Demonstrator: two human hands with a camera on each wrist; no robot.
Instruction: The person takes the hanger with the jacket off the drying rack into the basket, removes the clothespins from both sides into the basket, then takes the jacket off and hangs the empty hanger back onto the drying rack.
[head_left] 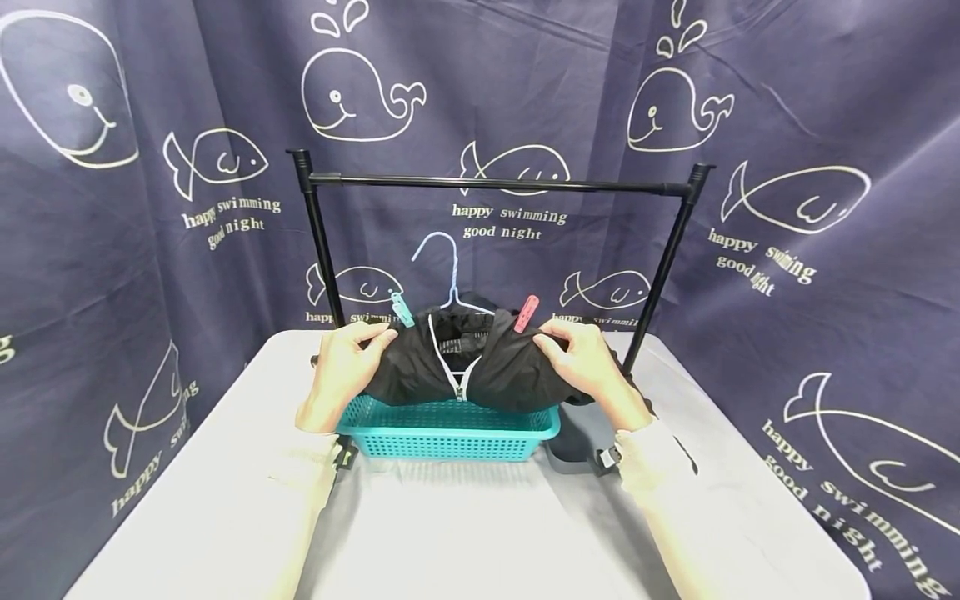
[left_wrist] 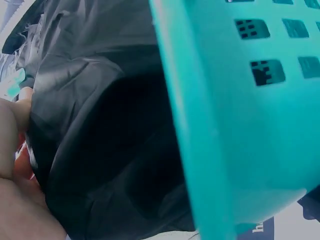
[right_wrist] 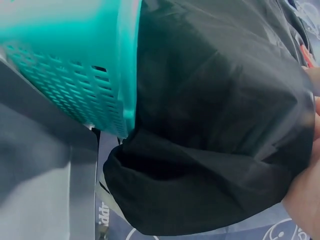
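A black zip-up jacket (head_left: 510, 375) with white zipper edging hangs on a light blue wire hanger (head_left: 453, 275), its front facing me. My left hand (head_left: 348, 358) pinches the fabric at the left shoulder, just below a light blue clothespin (head_left: 402, 309). At the other shoulder, beside a red clothespin (head_left: 527, 314), my right hand (head_left: 585, 358) pinches the cloth between thumb and fingers. In the right wrist view a sleeve (right_wrist: 200, 195) droops past the basket's rim. The jacket's lower part is hidden behind its front and the basket.
Under the jacket, a teal perforated basket (head_left: 450, 446) stands on the white table (head_left: 450, 533). A grey bin (head_left: 570, 442) sits right of it, partly behind my right forearm. A black rack (head_left: 495, 182) spans the back, before a dark blue patterned curtain (head_left: 525, 67).
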